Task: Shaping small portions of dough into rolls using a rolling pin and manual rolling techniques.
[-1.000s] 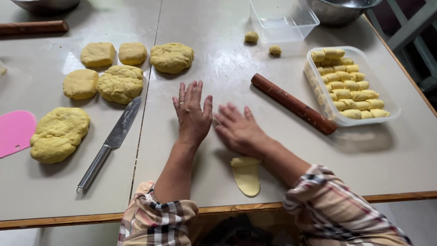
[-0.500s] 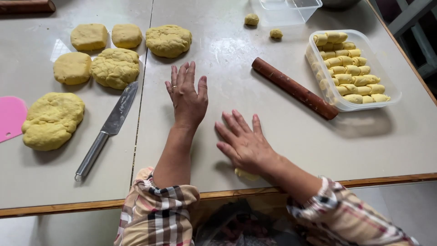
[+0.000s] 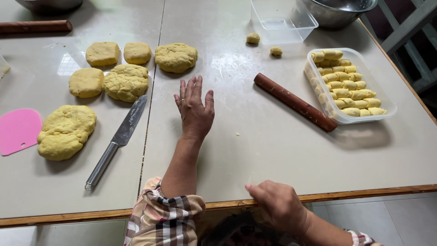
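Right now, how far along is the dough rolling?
Done: a clear tray packed with rolled yellow pieces. In hand: nothing visible; the left hand lies flat on the table, the right hand is at its near edge, the rolling pin idle. Left: six dough lumps by the knife, two small bits.

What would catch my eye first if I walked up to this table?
Probably the yellow dough lumps spread over the table's left half, with a knife lying beside them. On the right, a clear tray packed with small yellow rolls sits next to a brown rolling pin. In the middle the left hand rests flat, fingers spread, while the right hand is at the table's near edge.
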